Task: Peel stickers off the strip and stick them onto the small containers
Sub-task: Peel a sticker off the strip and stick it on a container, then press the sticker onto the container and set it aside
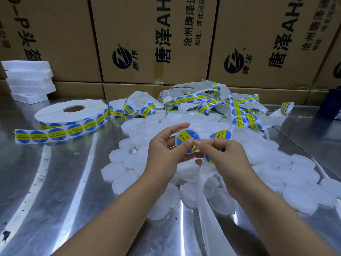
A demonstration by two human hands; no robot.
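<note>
The left hand [164, 150] grips a small container [177, 140], thumb on its face. The right hand [221, 154] pinches the sticker [185, 135] partly laid on it, with the strip [203, 172] trailing beneath. Pressed unevenly, the sticker would likely crease or sit off-centre. Loose containers [258, 154] crowd beneath and right of the hands; bare table [64, 182] lies left.
</note>
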